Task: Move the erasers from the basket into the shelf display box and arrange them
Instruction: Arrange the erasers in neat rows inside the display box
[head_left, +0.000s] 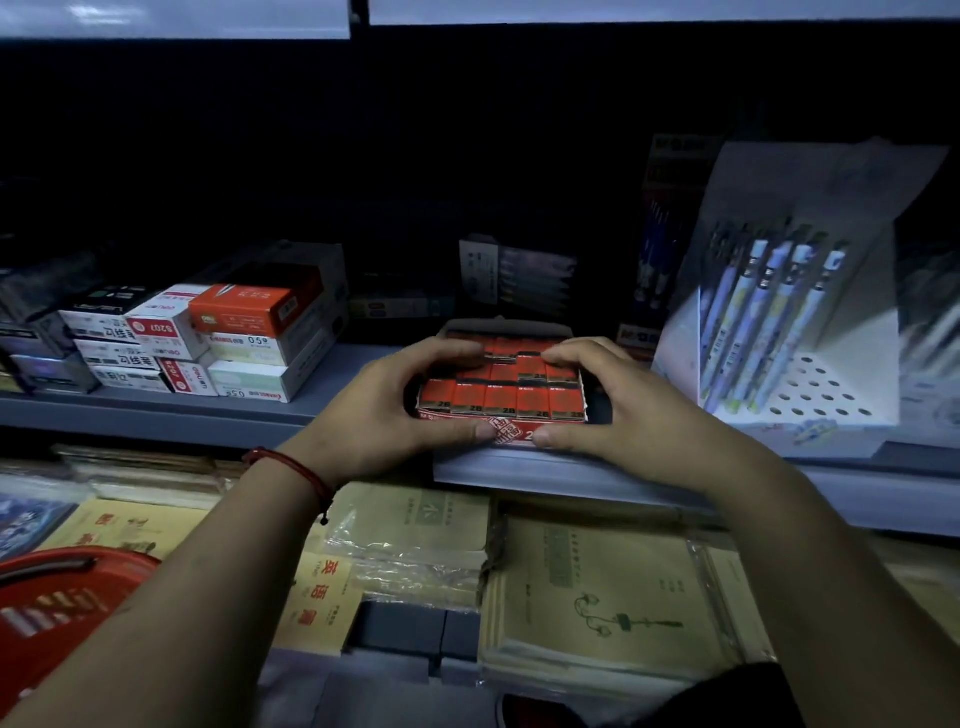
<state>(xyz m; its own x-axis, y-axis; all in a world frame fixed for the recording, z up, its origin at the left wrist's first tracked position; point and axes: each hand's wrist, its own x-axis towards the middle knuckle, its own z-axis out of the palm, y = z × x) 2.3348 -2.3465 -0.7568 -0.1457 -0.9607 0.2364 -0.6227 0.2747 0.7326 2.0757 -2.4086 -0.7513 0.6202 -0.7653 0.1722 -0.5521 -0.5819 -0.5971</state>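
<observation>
Both forearms reach to the shelf (208, 415), where the left hand (384, 415) and right hand (613, 410) clasp the display box (511, 431) between them. Thumbs press its front wall and fingers curl over the back erasers (501, 400). Its long axis runs hand to hand. The basket (57, 597) lies well below the left wrist.

We look through a single wide-angle camera worn on the head, facing forward and slightly down, close up to the shelf (218, 415) and notebooks (597, 597) beneath.
</observation>
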